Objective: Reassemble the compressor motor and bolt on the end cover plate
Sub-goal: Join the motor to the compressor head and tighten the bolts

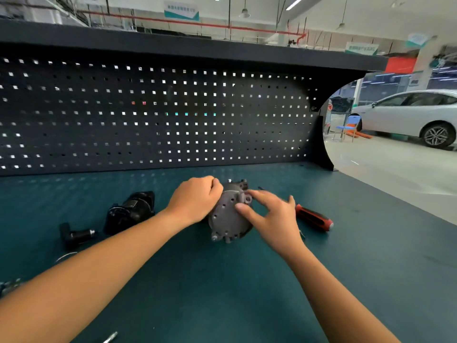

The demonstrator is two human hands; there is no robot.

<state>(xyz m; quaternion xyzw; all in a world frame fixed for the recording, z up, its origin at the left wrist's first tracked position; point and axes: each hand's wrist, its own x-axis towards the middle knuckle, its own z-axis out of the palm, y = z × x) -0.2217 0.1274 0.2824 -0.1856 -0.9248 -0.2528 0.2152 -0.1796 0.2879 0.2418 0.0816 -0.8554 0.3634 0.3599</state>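
Steadying the compressor motor [237,188] mid-tabletop [247,293], lying on its side with the end cover plate [223,215] facing us. Our left hand [195,199] is curled over the upper left edge of the housing, gripping it. Our right hand [272,216] is spread: its fingers [257,194] lie fairly straight and touch the plate near the top lug, the thumb rests on the plate face, and nothing is visibly pinched. We can't tell whether a bolt sits under the fingertips.

Handling call: it looks like cast metal, so we expect it to be rigid, dense and heavy for its size. The round body will probably roll on the mat if we let go. The surface may be oily, though we can't confirm that. Best hold is around the barrel with one hand, as now, or by the cast lugs, not by the plate rim. The plate shows several open bolt holes, so we'd judge it not yet bolted and liable to shift.

The red-and-black screwdriver [314,217] lies just to the right, within reach. A black motor section [131,211] and an elbow fitting [74,235] sit to the left, well apart from the work.
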